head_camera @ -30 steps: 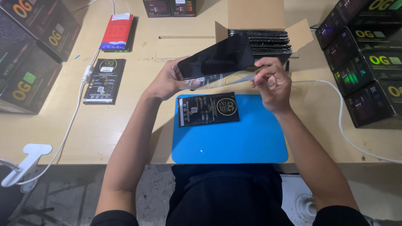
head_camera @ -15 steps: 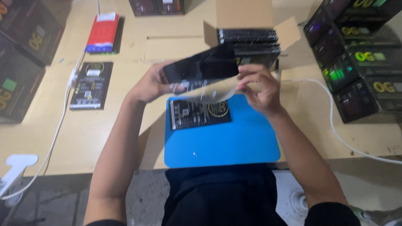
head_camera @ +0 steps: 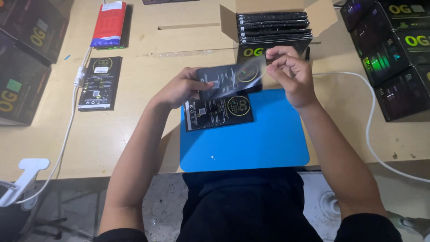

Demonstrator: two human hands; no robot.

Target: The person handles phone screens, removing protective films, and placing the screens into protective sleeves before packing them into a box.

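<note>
1. The thing in hand is a thin clear glossy sheet, held in the air over the far edge of the blue mat and just in front of the open cardboard box. It is tilted, its shiny face catching light, and the dark flat packet lying on the mat shows beneath and partly through it.
2. The left hand has the sheet's left end, thumb on top and fingers curled under, closed on the edge only. The right hand pinches the right end between thumb and forefinger, its other fingers loosely bent and holding nothing else (whether it grips the sheet itself or a film being peeled from it, I cannot tell).
3. To handle it well, I judge the grip should stay at the rims, so no fingerprints land on the broad face.
4. Both ends want even, gentle tension; a sheet this thin looks likely to bend or crack if twisted.
5. Keeping it above the mat seems wise, since a drop there lands soft.
6. Around it: the box holds a row of dark packets standing on edge; another black packet and a red one lie well to the left on the wooden table, near a white cable. Dark cartons are stacked at right (others at left).
</note>
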